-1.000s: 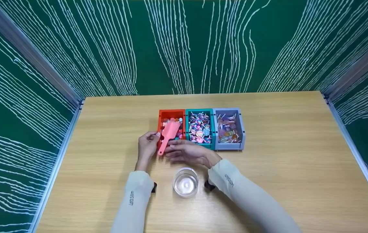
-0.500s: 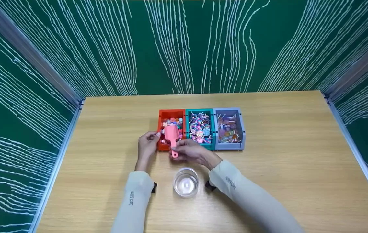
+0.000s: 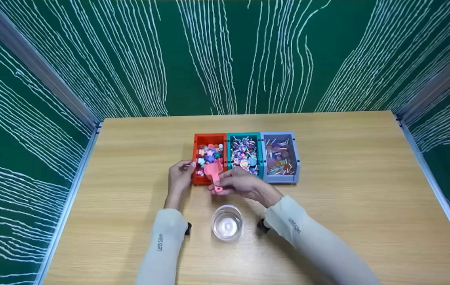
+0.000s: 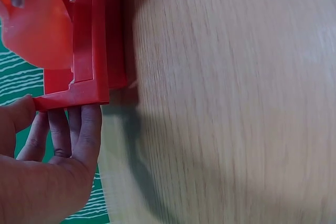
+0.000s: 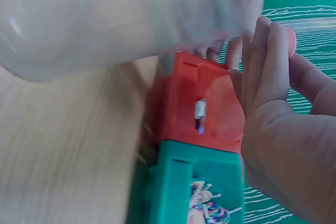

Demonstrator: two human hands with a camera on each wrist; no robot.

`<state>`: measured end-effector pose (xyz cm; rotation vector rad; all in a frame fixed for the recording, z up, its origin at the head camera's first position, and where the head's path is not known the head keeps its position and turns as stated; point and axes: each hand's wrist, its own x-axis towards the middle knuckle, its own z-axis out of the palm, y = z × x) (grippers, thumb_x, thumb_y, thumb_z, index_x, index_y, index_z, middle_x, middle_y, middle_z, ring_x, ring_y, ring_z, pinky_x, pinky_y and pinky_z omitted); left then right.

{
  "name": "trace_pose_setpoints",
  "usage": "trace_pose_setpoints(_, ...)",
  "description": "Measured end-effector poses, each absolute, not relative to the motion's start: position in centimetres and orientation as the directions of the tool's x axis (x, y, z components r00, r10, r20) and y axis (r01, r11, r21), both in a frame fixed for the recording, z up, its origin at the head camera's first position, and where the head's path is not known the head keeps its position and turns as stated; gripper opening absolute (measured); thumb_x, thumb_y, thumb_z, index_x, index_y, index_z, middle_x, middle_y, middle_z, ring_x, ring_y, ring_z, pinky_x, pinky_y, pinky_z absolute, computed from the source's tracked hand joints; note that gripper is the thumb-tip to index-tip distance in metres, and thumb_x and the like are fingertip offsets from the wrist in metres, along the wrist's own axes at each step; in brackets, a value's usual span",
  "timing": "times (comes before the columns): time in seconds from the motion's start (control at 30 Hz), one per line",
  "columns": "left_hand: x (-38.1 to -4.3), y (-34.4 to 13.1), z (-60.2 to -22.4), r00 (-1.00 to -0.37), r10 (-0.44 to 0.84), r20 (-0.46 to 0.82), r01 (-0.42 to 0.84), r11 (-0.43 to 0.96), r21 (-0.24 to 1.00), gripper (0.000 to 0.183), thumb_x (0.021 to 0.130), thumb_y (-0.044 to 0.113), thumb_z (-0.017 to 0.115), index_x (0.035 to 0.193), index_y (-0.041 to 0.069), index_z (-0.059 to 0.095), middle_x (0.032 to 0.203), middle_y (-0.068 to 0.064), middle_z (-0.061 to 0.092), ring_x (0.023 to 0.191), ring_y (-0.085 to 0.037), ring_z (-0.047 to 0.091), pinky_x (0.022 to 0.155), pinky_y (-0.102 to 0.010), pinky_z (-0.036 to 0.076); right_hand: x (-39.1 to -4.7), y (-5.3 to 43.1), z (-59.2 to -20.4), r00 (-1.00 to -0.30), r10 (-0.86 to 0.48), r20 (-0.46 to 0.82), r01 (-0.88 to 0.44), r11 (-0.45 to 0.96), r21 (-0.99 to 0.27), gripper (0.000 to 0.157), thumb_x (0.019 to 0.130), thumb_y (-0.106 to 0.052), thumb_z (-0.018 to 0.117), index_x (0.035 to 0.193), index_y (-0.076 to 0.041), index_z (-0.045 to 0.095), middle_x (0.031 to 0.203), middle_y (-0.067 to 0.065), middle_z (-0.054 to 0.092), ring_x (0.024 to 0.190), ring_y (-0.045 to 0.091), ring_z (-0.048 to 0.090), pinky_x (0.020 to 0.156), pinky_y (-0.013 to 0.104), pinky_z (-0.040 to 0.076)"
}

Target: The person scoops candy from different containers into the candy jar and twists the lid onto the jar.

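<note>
A pink scoop (image 3: pixel 213 169) is over the front part of the red bin (image 3: pixel 210 138), which holds small colourful charms. My right hand (image 3: pixel 245 183) pinches the scoop's handle, thumb on top; the handle's end sticks out toward me. My left hand (image 3: pixel 179 180) grips the red bin's left side. In the left wrist view its thumb is on the rim of the bin (image 4: pixel 100 35), with the other fingers under and outside it. The scoop's blade (image 4: pixel 39 27) shows inside the bin there. The right wrist view has the back of my right hand (image 5: pixel 289 124) beside the bins.
Joined to the red bin are a green bin (image 3: pixel 262 158) of lollipop-shaped charms and a grey bin (image 3: pixel 280 179) of translucent ones. A clear jar (image 3: pixel 215 231) stands on the wooden table (image 3: pixel 347 190) between my forearms. Green walls with white lines (image 3: pixel 233 59) surround the table.
My right hand has taken hold of the scoop's handle, turned the scoop, and drawn it toward me and slightly right, uncovering more charms. My left hand stays at the red bin.
</note>
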<state>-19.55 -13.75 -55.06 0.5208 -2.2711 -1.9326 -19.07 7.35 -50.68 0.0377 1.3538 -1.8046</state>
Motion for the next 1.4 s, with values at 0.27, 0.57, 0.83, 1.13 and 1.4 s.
trace_pose_setpoints(0.27, -19.7, -13.7, -55.0, -0.935, -0.335, -0.117, -0.176, 0.150, 0.973, 0.019, 0.098, 0.000, 0.070, 0.112, -0.013, 0.074, 0.084, -0.007, 0.069, 0.078, -0.011, 0.057, 0.064, -0.018, 0.046, -18.8, 7.7, -49.4, -0.592, -0.622, -0.513, 0.688, -0.058, -0.723, 0.031, 0.107, 0.007, 0.049, 0.135, 0.020, 0.052, 0.101, 0.015, 0.079, 0.088, 0.018, 0.079, 0.083, 0.024, 0.061)
trace_pose_setpoints(0.57, -19.6, -13.7, -54.9, -0.930, -0.333, -0.154, -0.216, 0.157, 0.964, 0.021, 0.101, 0.004, 0.069, 0.114, -0.011, 0.074, 0.090, -0.011, 0.069, 0.083, -0.015, 0.058, 0.066, -0.019, 0.048, -19.3, 7.7, -49.1, -0.585, -0.595, -0.551, 0.761, -0.166, -0.628, 0.027, 0.107, 0.006, 0.050, 0.130, 0.017, 0.059, 0.096, 0.016, 0.079, 0.086, 0.020, 0.079, 0.086, 0.025, 0.060)
trace_pose_setpoints(0.83, -19.6, -13.8, -54.9, -0.941, -0.322, -0.102, -0.171, 0.192, 0.966, 0.019, 0.099, 0.001, 0.069, 0.111, -0.013, 0.074, 0.087, -0.013, 0.072, 0.079, -0.012, 0.059, 0.067, -0.019, 0.047, -20.0, 7.4, -49.0, -0.578, -0.614, -0.538, 0.793, -0.265, -0.549, 0.018, 0.108, 0.008, 0.043, 0.113, 0.010, 0.060, 0.094, 0.020, 0.078, 0.082, 0.022, 0.079, 0.081, 0.024, 0.061)
trace_pose_setpoints(1.13, -19.6, -13.8, -55.0, -0.939, -0.325, -0.115, -0.178, 0.171, 0.969, 0.021, 0.099, 0.002, 0.070, 0.112, -0.013, 0.074, 0.086, -0.009, 0.070, 0.079, -0.012, 0.058, 0.068, -0.020, 0.047, -20.4, 7.1, -48.3, -0.557, -0.600, -0.574, 0.817, -0.272, -0.509, 0.025, 0.108, 0.006, 0.046, 0.130, 0.009, 0.059, 0.098, 0.020, 0.077, 0.084, 0.024, 0.079, 0.080, 0.025, 0.061)
trace_pose_setpoints(1.4, -19.6, -13.9, -55.1, -0.941, -0.324, -0.098, -0.166, 0.189, 0.968, 0.020, 0.098, 0.001, 0.070, 0.111, -0.014, 0.074, 0.085, -0.011, 0.071, 0.077, -0.011, 0.058, 0.068, -0.020, 0.046, -21.0, 6.4, -48.9, -0.563, -0.568, -0.601, 0.813, -0.248, -0.527, 0.038, 0.108, 0.006, 0.048, 0.145, 0.014, 0.047, 0.096, 0.020, 0.077, 0.082, 0.023, 0.079, 0.080, 0.025, 0.061)
